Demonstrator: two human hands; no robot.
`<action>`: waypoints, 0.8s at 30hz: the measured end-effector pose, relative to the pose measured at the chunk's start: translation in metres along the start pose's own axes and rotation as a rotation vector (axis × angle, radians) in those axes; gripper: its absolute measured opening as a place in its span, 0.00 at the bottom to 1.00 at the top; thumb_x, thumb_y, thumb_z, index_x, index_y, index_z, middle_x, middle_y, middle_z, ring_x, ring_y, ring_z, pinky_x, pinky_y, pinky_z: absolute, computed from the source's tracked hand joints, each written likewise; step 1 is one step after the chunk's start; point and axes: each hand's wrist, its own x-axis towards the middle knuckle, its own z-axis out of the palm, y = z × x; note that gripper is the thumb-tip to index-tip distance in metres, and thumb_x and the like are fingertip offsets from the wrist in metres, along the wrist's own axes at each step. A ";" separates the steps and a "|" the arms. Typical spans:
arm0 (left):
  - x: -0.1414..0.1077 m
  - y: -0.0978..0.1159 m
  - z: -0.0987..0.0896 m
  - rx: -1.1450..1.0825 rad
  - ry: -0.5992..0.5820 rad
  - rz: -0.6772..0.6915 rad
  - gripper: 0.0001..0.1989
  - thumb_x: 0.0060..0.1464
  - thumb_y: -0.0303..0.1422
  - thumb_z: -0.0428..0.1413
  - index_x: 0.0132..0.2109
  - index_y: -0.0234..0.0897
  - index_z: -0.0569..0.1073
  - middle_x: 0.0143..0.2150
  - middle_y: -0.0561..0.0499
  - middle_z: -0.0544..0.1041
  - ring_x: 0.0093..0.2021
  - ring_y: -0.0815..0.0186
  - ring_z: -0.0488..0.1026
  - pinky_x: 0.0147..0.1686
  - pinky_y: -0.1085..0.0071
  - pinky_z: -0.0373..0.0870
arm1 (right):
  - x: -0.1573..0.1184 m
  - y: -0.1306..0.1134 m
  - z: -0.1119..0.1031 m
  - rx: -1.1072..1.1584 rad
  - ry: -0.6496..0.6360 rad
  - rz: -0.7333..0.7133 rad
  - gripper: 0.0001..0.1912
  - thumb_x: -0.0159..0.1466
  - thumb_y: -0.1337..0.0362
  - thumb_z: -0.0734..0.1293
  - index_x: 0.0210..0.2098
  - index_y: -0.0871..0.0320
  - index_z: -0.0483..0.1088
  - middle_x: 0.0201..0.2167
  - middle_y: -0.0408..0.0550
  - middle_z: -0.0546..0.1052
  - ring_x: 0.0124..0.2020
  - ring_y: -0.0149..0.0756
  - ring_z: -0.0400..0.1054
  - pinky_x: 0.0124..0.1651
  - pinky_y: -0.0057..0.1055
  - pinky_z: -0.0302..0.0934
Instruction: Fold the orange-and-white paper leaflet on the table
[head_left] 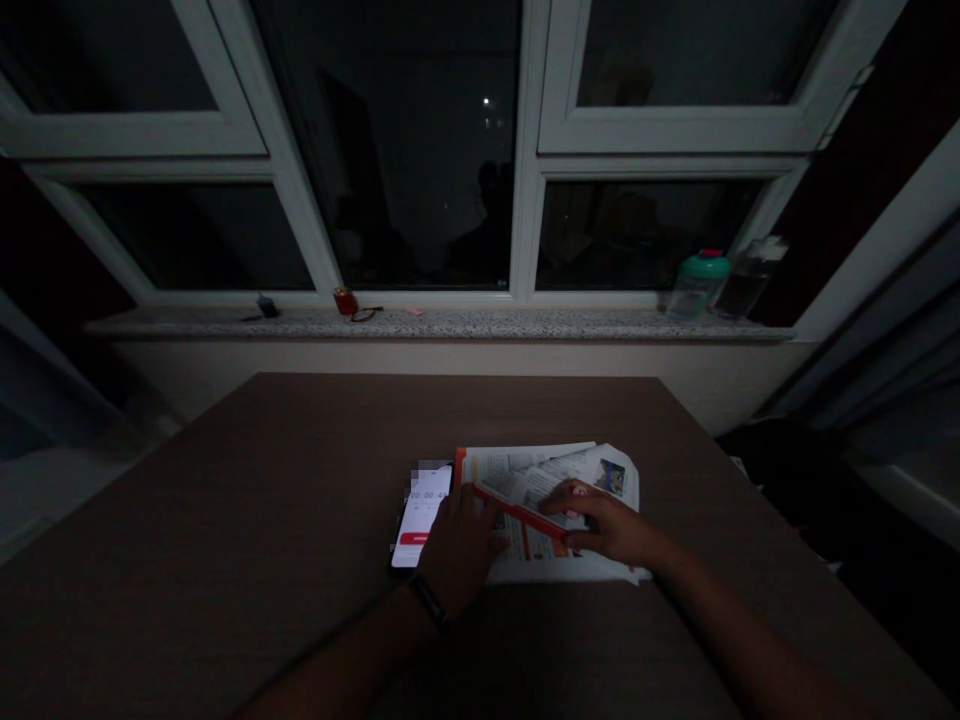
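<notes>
A window [529, 110] stands beyond your hands; the table [225, 560] lies beneath. The folded newspaper [526, 488] lies under your right hand [611, 530] and left hand [463, 545]; whether either grips it, you cannot tell. Bottles [697, 292] stand well beyond the right hand. The lit phone [422, 515] lies just left of your left hand, partly hidden by it.
</notes>
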 end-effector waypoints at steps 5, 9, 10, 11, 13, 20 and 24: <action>0.000 0.000 -0.001 -0.015 -0.006 -0.004 0.21 0.57 0.33 0.60 0.57 0.40 0.68 0.60 0.42 0.66 0.62 0.49 0.59 0.59 0.51 0.57 | -0.001 -0.001 0.001 0.019 0.021 -0.004 0.19 0.64 0.61 0.68 0.54 0.52 0.70 0.51 0.53 0.72 0.53 0.42 0.65 0.56 0.42 0.61; -0.001 0.001 -0.003 -0.003 -0.005 0.000 0.21 0.57 0.33 0.60 0.57 0.39 0.68 0.61 0.40 0.66 0.63 0.49 0.58 0.59 0.52 0.58 | -0.001 -0.003 0.001 0.012 0.034 -0.014 0.20 0.63 0.62 0.69 0.54 0.52 0.70 0.50 0.52 0.73 0.52 0.41 0.66 0.55 0.41 0.61; -0.001 0.001 -0.003 0.000 -0.005 -0.003 0.21 0.57 0.33 0.60 0.57 0.38 0.68 0.60 0.40 0.66 0.63 0.49 0.58 0.59 0.51 0.58 | -0.001 -0.003 0.002 0.013 0.037 -0.016 0.20 0.63 0.62 0.69 0.54 0.52 0.70 0.51 0.52 0.73 0.52 0.41 0.66 0.55 0.41 0.61; -0.001 0.001 -0.003 0.000 -0.004 -0.003 0.21 0.57 0.33 0.60 0.57 0.38 0.68 0.60 0.40 0.67 0.63 0.49 0.59 0.59 0.51 0.58 | 0.000 -0.003 0.002 0.015 0.039 -0.016 0.19 0.63 0.62 0.69 0.54 0.52 0.70 0.51 0.52 0.73 0.52 0.41 0.66 0.55 0.41 0.62; -0.002 0.002 -0.003 -0.006 -0.002 -0.005 0.21 0.57 0.32 0.60 0.57 0.38 0.68 0.60 0.40 0.67 0.62 0.49 0.59 0.59 0.51 0.58 | 0.000 -0.002 0.002 0.017 0.038 -0.013 0.19 0.62 0.62 0.70 0.53 0.53 0.70 0.51 0.53 0.73 0.53 0.42 0.66 0.55 0.41 0.62; -0.001 0.001 -0.003 -0.004 -0.007 -0.023 0.21 0.57 0.33 0.60 0.57 0.39 0.69 0.59 0.40 0.67 0.62 0.48 0.59 0.59 0.50 0.57 | -0.001 -0.002 0.002 0.036 0.044 0.008 0.19 0.63 0.61 0.69 0.54 0.52 0.70 0.51 0.53 0.73 0.53 0.42 0.66 0.55 0.42 0.62; -0.001 0.000 -0.001 0.008 0.007 -0.028 0.21 0.57 0.34 0.60 0.57 0.39 0.69 0.58 0.40 0.68 0.61 0.47 0.60 0.59 0.49 0.57 | -0.001 -0.002 0.002 0.034 0.044 0.009 0.19 0.63 0.61 0.69 0.53 0.52 0.71 0.50 0.53 0.74 0.52 0.43 0.66 0.55 0.42 0.62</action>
